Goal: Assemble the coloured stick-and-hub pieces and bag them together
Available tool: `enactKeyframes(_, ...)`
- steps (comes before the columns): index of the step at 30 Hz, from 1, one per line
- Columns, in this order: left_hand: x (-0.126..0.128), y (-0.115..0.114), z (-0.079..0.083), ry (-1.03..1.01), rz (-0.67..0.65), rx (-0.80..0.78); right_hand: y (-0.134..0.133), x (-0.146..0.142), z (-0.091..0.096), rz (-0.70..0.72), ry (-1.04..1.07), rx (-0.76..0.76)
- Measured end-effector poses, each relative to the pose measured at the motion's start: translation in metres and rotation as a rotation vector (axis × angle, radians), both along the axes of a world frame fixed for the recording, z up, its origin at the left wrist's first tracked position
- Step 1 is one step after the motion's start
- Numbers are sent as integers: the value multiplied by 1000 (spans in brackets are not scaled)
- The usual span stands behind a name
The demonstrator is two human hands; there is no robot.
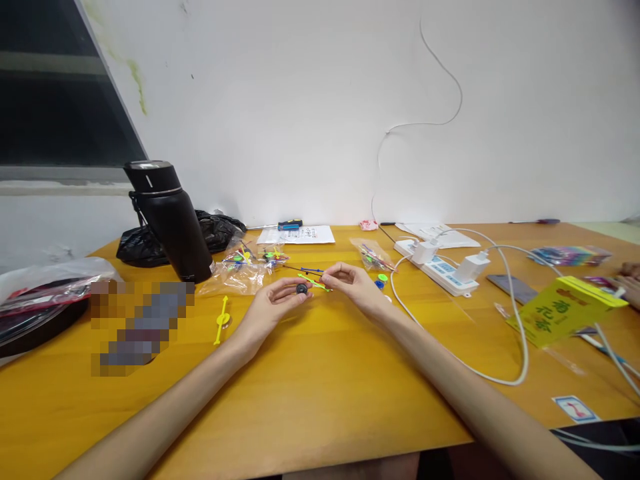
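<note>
My left hand (274, 303) pinches a small black round piece (301, 289) between thumb and fingers over the middle of the yellow table (320, 387). My right hand (350, 283) holds a thin yellow-green plastic stick (314, 283) whose end meets the black piece. Just beyond the hands lie a blue stick and a dark stick (310, 270). A yellow stick with a disc (223, 319) lies to the left of my left hand. Small green and blue round pieces (381, 280) sit to the right of my right hand.
A black flask (173, 220) and a black bag (210, 233) stand at the left. Clear bags of coloured parts (245, 263) lie behind the hands. A white power strip (443, 270) with chargers and cables, a phone (513, 288), a yellow packet (565, 310) and another person's hand (631, 280) are at the right.
</note>
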State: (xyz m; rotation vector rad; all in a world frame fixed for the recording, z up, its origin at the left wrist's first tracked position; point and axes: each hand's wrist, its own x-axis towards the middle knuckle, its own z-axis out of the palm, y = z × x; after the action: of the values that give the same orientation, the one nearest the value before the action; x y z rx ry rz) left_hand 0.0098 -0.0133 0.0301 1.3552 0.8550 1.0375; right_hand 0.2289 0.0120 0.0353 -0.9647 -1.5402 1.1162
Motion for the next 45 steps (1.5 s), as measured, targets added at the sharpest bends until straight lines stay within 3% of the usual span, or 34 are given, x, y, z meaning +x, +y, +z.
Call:
enactKeyframes(11, -3, 8, -7, -75, 45, -28, -3, -6, 0, -17, 40, -118)
enactKeyframes(16, -4, 9, -8, -79, 42, -35, -5, -7, 2, 71, 168, -242)
enactKeyframes(24, -3, 7, -8, -75, 39, -22, -9, -8, 5, 157, 222, -302)
enactKeyframes(26, -2, 6, -7, -110, 39, -3, -9, -9, 4, 154, 184, -245)
enactKeyframes(34, 0, 3, -4, -175, 80, 50, -21, -18, 1, 24, -174, 228)
enactKeyframes(45, -3, 3, -5, -71, 35, 179, -31, -25, 10, -46, -349, 437)
